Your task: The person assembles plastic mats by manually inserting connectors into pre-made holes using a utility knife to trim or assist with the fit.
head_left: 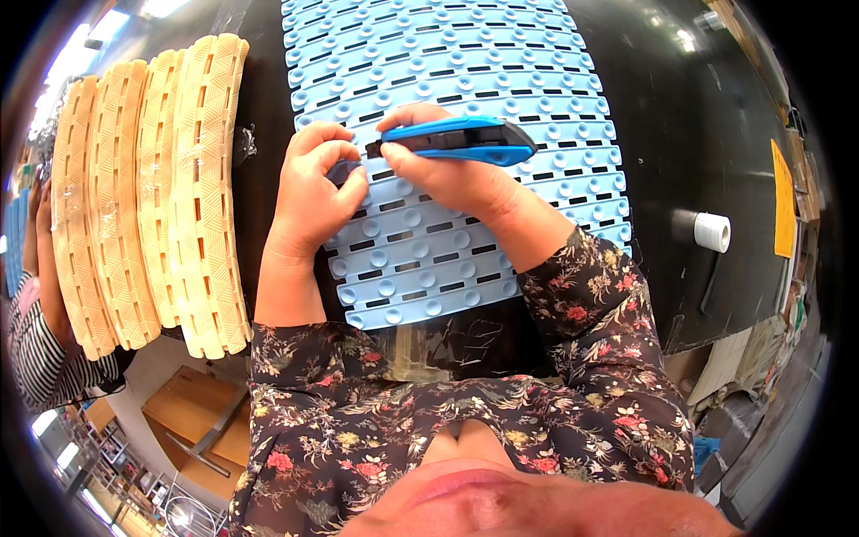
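Observation:
My right hand (452, 183) grips a blue and black utility knife (488, 141), its narrow front end turned left toward my other hand. My left hand (309, 197) is closed in a pinch on a small dark piece (342, 172), whose kind I cannot make out. The tips of both hands are close together. Below them lies a long light-blue slatted mat (420, 264) with rows of suction cups facing up and slots between its strips. It stretches from the near table edge to the far side.
Several yellowish rolled or folded patterned mats (206, 206) lie side by side on the left. On the right are a white roll (712, 233) and an orange-yellow strip (782, 199) on the dark table (671, 161). Another person in a striped sleeve (40, 358) is at the far left.

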`<state>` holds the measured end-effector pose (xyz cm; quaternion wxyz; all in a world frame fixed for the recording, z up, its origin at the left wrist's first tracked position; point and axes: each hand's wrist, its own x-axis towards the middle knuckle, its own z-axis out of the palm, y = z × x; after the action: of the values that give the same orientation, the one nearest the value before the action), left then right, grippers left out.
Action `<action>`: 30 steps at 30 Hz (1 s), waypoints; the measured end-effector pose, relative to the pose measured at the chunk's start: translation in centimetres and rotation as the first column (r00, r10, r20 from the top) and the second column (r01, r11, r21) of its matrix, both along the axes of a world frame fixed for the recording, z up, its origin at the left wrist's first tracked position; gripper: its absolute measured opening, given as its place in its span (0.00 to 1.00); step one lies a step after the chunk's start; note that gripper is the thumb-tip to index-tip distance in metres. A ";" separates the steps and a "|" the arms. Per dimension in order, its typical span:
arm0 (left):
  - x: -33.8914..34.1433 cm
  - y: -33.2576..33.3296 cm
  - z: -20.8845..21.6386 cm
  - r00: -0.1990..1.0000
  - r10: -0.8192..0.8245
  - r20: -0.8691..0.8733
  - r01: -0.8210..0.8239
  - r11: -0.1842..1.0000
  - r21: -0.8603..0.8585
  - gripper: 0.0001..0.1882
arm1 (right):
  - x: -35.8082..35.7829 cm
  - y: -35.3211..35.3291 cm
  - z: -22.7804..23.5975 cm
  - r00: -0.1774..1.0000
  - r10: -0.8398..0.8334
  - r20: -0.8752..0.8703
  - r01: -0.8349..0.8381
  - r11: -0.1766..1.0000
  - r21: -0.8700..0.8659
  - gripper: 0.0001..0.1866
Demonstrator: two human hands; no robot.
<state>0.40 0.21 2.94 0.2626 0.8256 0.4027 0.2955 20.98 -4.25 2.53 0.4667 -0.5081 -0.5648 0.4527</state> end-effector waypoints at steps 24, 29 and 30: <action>-0.1 0.1 0.0 1.000 0.021 0.012 -0.020 0.996 -0.089 0.06 | -0.1 -0.2 1.4 0.990 -0.011 0.144 -0.002 0.996 0.090 0.15; -0.1 0.2 -0.3 1.000 0.016 0.020 -0.014 0.996 -0.083 0.06 | -0.1 -0.2 1.3 0.989 0.016 0.150 -0.029 0.996 0.079 0.14; -0.1 0.2 -0.3 1.000 0.018 0.020 -0.016 0.997 -0.082 0.06 | -0.1 -0.2 1.2 0.988 0.014 0.155 -0.029 0.995 0.091 0.14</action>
<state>0.33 0.45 2.66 0.2977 0.8077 0.4184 0.2897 20.90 -4.43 3.76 0.4400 -0.5132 -0.6251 0.3903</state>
